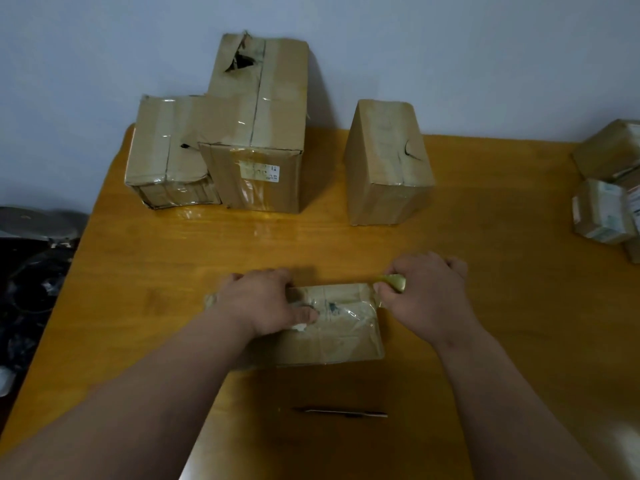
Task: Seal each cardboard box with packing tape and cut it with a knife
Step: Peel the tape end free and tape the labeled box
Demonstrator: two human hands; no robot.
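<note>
A small flat cardboard box (pixel 341 336) lies on the wooden table (pixel 502 306) in front of me, with clear tape shining across its top. My left hand (pixel 266 301) rests on the box's left part, thumb pressing on the tape. My right hand (pixel 424 294) grips a roll of packing tape (pixel 394 282) at the box's right end, and a strip runs from the roll onto the box. A thin dark knife (pixel 341 412) lies on the table nearer to me, touched by neither hand.
Three larger taped boxes stand at the back: a low one (pixel 162 154), a tall torn one (pixel 258 133) and a single one (pixel 388 164). Several small boxes (pixel 607 202) sit at the right edge. Dark clutter (pixel 31 271) lies left of the table.
</note>
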